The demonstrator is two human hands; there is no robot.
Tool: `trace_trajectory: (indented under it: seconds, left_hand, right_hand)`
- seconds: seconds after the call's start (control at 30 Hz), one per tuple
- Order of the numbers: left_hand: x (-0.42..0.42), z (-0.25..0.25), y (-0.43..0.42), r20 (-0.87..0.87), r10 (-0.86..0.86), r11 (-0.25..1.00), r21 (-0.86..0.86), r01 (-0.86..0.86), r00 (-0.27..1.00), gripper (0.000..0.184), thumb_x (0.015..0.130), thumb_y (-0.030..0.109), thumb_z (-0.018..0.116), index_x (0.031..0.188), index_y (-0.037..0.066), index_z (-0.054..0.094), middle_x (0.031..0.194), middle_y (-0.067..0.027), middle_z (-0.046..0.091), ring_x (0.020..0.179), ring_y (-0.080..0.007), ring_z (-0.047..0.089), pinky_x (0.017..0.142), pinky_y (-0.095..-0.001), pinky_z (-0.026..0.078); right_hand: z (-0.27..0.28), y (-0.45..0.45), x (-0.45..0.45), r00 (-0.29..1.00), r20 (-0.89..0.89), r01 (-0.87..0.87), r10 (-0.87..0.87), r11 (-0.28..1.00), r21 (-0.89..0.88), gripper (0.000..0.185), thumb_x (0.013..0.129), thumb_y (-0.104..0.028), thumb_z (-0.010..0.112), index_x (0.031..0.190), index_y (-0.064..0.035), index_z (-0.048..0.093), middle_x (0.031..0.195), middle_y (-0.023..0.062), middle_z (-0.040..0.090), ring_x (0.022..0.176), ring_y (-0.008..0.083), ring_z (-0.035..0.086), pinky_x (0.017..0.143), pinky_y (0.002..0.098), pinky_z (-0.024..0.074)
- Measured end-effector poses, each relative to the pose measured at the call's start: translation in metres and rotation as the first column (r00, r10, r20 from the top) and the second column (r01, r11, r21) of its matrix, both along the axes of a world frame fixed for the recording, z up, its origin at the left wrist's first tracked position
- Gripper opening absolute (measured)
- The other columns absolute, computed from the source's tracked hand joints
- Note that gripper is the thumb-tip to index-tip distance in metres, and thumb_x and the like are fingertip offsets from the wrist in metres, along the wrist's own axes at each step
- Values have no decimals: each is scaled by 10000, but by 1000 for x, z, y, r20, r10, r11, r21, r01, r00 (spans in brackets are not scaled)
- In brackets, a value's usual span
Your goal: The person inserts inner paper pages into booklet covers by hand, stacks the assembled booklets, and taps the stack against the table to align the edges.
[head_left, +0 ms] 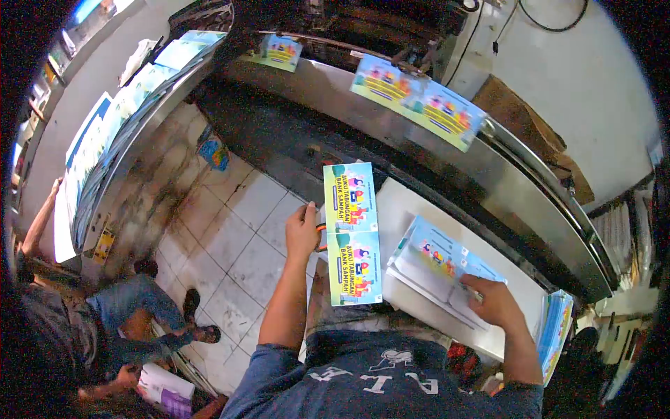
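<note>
A printed strip of two covers [354, 234], light blue and yellow-green, hangs upright before my body. My left hand [303, 230] is at its left edge, with the orange and black handle of a tool [321, 237] between hand and strip; the grip is partly hidden. At the right, my right hand [488, 300] has its fingers closed on the right edge of a printed sheet, over a stack of sheets [443, 262]. That stack lies on a white tabletop [398, 202].
Two printed sheets [419, 101] [281, 52] rest on the long metal machine edge [328, 80]. Another sheet pile [555, 332] stands at the table's right end. Many sheets [115, 133] cover a counter at the left. A seated person [63, 335] holds a purple and white item [166, 391].
</note>
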State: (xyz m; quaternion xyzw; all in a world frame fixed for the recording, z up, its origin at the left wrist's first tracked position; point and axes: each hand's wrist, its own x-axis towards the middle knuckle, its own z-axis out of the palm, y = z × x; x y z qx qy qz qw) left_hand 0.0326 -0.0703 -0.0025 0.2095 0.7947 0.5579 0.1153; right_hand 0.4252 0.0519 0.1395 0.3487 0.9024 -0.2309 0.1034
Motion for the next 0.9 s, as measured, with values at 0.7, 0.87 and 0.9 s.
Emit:
trace_trajectory:
  seconds: [0.7, 0.87, 0.9]
  left_hand:
    - [-5, -4, 0, 46, -30, 997, -66, 33, 998, 452, 928, 395, 505, 927, -34, 645, 732, -187, 648, 661, -250, 624, 608, -366, 455]
    - [-5, -11, -1, 123, -19, 999, -48, 25, 992, 473, 927, 401, 497, 1003, -40, 650, 808, -210, 671, 750, -293, 656, 680, -370, 483]
    - [-6, -4, 0, 78, -22, 996, -80, 28, 997, 479, 925, 401, 499, 1034, -42, 647, 829, -214, 674, 765, -283, 660, 696, -361, 486]
  right_hand:
    - [35, 207, -105, 950, -309, 266, 56, 376, 887, 542, 773, 74, 530, 1271, -139, 568, 1346, 92, 526, 1236, 255, 510, 987, 364, 453]
    - [23, 204, -88, 942, -329, 271, 69, 422, 865, 541, 774, 63, 524, 1272, -146, 566, 1222, 119, 603, 1077, 311, 601, 898, 411, 499]
    - [35, 215, -83, 937, -348, 326, -31, 432, 841, 507, 789, 44, 521, 1257, -143, 579, 1161, 146, 631, 993, 337, 636, 844, 430, 520]
